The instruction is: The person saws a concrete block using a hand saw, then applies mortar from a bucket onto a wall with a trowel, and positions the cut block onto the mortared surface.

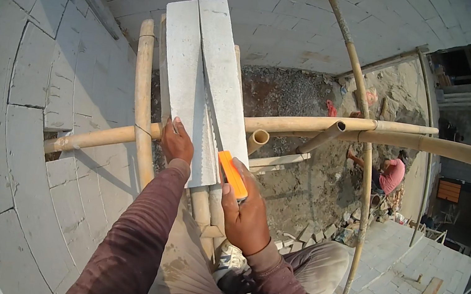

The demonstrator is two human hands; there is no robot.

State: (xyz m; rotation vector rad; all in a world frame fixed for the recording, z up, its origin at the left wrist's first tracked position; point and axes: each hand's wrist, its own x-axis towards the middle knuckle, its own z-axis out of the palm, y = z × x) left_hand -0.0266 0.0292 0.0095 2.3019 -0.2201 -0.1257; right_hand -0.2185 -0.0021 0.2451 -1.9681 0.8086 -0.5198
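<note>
Up on bamboo scaffold, sawing grey block lengthwise.

Nearest: right hand [246,212] wrapped tight round orange handle [233,175] of handsaw, blade [209,122] toothed, sunk in cut, long axis running away from body & slightly left, tip pointing to far wall. Left hand [176,142] pressed flat, fingers spread a bit, on near left part of aerated concrete block [205,85]. Block long & narrow, lying flat across bamboo poles [142,102], long axis pointing away toward wall, already split into two strips by kerf along most of its length. Beyond: curved wall of pale blocks [59,72] left & ahead. Far below right: gravel ground, person in pink shirt [393,175] crouched by rubble, paved floor [400,283] w/ plank.
</note>
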